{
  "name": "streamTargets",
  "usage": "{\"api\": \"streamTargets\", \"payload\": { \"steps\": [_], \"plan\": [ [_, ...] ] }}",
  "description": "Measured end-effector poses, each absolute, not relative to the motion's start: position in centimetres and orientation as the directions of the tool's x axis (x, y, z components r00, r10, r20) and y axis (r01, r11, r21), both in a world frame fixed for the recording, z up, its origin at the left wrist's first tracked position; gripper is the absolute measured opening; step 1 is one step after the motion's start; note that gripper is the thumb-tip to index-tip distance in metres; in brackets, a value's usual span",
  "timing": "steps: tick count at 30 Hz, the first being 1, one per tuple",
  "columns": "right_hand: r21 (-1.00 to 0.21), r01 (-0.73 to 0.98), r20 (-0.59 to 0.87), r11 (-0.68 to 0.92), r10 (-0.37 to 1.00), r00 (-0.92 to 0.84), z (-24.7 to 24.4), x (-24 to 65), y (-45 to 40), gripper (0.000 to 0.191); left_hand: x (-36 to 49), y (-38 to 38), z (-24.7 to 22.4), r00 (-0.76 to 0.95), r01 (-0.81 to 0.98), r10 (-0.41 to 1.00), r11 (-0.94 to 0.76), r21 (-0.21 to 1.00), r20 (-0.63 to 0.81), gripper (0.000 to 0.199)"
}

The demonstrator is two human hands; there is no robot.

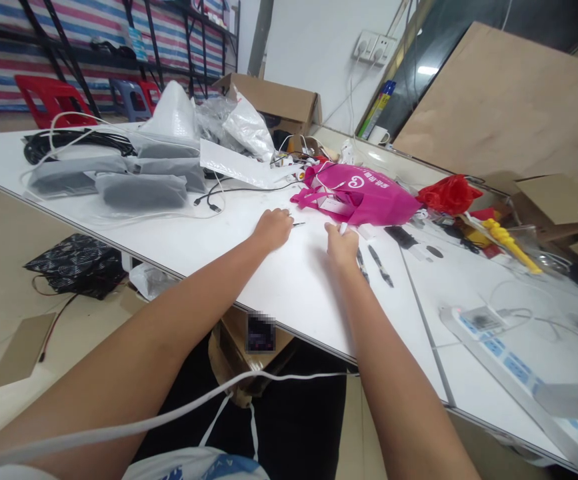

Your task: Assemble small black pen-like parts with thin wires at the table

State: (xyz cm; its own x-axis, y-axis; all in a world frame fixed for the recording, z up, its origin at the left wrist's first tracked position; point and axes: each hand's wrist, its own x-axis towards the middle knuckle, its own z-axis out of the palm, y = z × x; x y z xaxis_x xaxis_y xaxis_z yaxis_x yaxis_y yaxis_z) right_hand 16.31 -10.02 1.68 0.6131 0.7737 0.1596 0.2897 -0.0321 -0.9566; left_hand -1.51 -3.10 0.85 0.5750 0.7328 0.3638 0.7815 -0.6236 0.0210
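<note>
Two bare hands reach over a white surface [299, 287]. The left hand [273, 229] is curled closed around a slim tool [299, 224]; just a thin dark tip shows, and its exact kind is too small to tell. The right hand [343, 245] is pinched on one small, plain white piece [343, 228], mostly covered by the fingers. Both held things are near the middle of the surface, well apart from each other. Just right of the right hand lie two pen-like tools [381, 266], dark and slim. Beyond are one pink bag [386, 200] and, farther right, one red bag [449, 195]. One power strip [511, 363] lies near right. The slim tool's tip points right, its long axis running roughly left to right; the white piece points toward the far side.
</note>
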Motion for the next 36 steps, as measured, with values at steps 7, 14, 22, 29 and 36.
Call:
{"api": "streamTargets", "payload": {
  "steps": [7, 14, 22, 29, 36],
  "plan": [
    [-0.941, 0.336, 0.186, -0.041, 0.766, 0.615, 2.04, 16.07, -10.30, 0.034, -1.58, -3.10, 0.84, 0.562, 0.785, 0.746, -0.617, 0.055, 0.356, 0.040],
    [-0.947, 0.318, 0.167, -0.047, 0.772, 0.614, 2.02, 16.07, -10.36, 0.034, -1.47, -3.01, 0.72, 0.564, 0.783, 0.738, -0.620, 0.043, 0.370, 0.040],
    [-0.947, 0.319, 0.176, -0.033, 0.778, 0.603, 1.93, 16.11, -10.26, 0.035, -1.49, -3.03, 0.74, 0.555, 0.787, 0.749, -0.614, 0.062, 0.361, 0.037],
    [-0.935, 0.353, 0.199, -0.036, 0.771, 0.605, 2.01, 16.11, -10.39, 0.036, -1.43, -2.89, 0.53, 0.556, 0.786, 0.744, -0.616, 0.058, 0.370, 0.038],
    [-0.925, 0.377, 0.207, -0.049, 0.767, 0.607, 2.16, 16.01, -10.58, 0.035, -1.35, -2.72, 0.37, 0.544, 0.789, 0.751, -0.609, 0.076, 0.375, 0.038]
  ]
}}
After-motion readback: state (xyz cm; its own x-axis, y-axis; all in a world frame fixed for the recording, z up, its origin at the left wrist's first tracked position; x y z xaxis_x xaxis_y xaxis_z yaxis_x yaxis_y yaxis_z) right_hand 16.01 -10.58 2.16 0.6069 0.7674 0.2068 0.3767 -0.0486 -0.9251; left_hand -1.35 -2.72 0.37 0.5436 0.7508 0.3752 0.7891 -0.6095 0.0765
